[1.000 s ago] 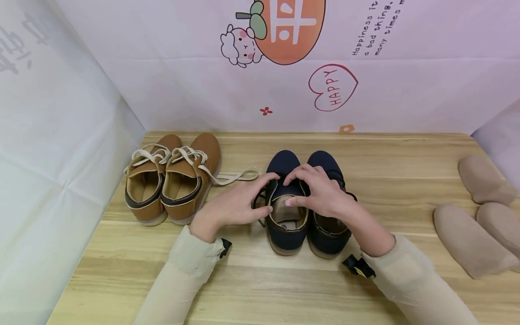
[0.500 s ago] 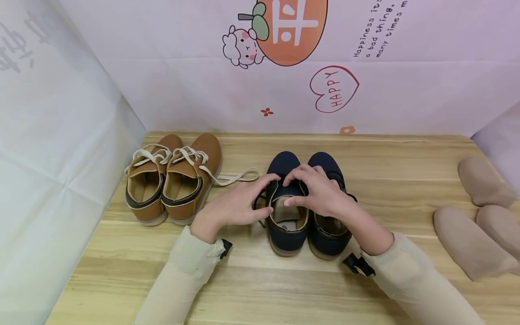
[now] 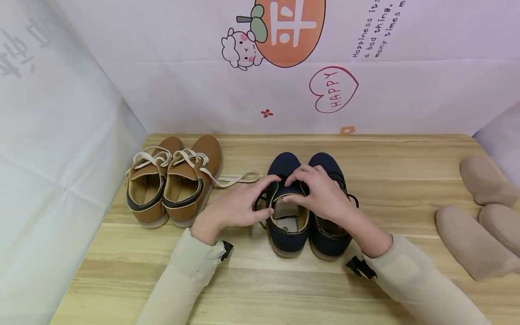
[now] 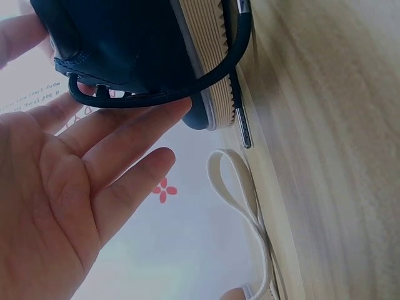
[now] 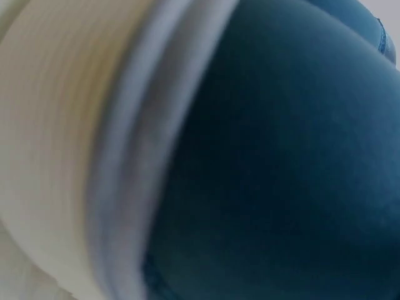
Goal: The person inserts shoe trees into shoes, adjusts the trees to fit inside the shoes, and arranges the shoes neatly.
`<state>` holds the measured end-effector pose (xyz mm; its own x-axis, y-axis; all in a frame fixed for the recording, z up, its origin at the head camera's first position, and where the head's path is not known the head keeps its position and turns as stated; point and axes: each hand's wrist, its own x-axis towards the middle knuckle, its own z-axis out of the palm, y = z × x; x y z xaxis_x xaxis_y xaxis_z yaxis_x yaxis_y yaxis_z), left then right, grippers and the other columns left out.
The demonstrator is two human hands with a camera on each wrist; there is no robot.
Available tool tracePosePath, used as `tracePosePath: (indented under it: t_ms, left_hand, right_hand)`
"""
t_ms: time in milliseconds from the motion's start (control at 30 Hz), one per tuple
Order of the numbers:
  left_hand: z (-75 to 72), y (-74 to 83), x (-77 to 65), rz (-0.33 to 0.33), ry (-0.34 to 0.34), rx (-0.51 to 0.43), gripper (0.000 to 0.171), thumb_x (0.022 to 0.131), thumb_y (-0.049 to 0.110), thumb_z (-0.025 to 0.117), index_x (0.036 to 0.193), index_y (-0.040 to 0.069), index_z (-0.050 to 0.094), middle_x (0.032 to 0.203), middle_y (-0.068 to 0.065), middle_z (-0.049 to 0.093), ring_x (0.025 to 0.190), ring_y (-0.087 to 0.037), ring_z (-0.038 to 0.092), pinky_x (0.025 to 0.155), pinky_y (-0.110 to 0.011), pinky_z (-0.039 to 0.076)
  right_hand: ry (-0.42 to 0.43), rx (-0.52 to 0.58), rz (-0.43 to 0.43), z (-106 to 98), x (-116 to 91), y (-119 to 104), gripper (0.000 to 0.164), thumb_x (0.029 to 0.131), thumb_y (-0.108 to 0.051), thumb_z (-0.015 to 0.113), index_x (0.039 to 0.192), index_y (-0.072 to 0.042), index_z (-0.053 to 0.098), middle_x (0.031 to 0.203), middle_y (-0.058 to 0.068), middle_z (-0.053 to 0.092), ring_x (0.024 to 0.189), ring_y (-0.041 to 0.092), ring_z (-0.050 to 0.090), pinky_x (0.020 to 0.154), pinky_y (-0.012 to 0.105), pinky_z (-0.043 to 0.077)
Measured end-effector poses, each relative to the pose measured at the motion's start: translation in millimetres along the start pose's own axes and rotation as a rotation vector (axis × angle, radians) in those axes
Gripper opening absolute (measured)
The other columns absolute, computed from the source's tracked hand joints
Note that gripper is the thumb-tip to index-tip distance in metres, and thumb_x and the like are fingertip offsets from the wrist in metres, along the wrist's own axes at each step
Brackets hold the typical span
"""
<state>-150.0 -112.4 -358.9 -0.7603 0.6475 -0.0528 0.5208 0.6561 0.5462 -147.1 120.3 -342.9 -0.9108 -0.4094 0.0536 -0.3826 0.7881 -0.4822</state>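
A pair of navy shoes stands side by side mid-table, toes away from me. My left hand (image 3: 237, 203) lies along the outer side of the left navy shoe (image 3: 287, 241), fingers long, fingertips at its lacing and thumb near the collar. In the left wrist view a dark shoelace (image 4: 144, 98) loops across those fingers. Curved over the same shoe, my right hand (image 3: 325, 194) pinches its tongue (image 3: 284, 188), with the index finger on top and the thumb at the tongue's edge. The right navy shoe (image 3: 328, 246) is partly hidden under that hand; the right wrist view shows only blurred navy upper (image 5: 294, 162) and sole.
At the left stands a pair of brown shoes (image 3: 180, 212) with cream laces; one loose lace (image 3: 237, 178) trails toward the navy pair. Several taupe, slipper-like shapes (image 3: 467, 239) lie at the right edge. A printed white sheet (image 3: 195, 90) hangs behind the wooden tabletop (image 3: 276, 289).
The right thumb has moved slightly up toward the tongue's edge. Otherwise both hands and the shoes keep their places.
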Motion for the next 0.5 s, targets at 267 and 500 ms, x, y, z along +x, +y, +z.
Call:
tracePosePath:
  t_ms: [267, 500]
  left_hand:
    - [0.8, -0.1, 0.4, 0.022, 0.01, 0.005, 0.069, 0.094, 0.037, 0.061, 0.154, 0.025, 0.031, 0.098, -0.004, 0.066, 0.073, -0.014, 0.062, 0.08, -0.032, 0.051]
    - [-0.2, -0.5, 0.1, 0.007, -0.002, -0.005, 0.07, 0.094, 0.037, 0.061, 0.154, 0.025, 0.03, 0.083, -0.003, 0.062, 0.064, -0.012, 0.057, 0.078, -0.032, 0.05]
  right_hand:
    - [0.013, -0.025, 0.002, 1.0, 0.0, 0.5, 0.032, 0.084, -0.037, 0.078, 0.11, -0.019, 0.07, 0.127, 0.003, 0.063, 0.111, 0.032, 0.051, 0.075, 0.054, 0.049]
    - [0.021, -0.047, -0.005, 2.3, 2.5, -1.2, 0.03, 0.085, -0.035, 0.079, 0.109, -0.02, 0.069, 0.125, 0.003, 0.063, 0.11, 0.032, 0.051, 0.071, 0.053, 0.048]
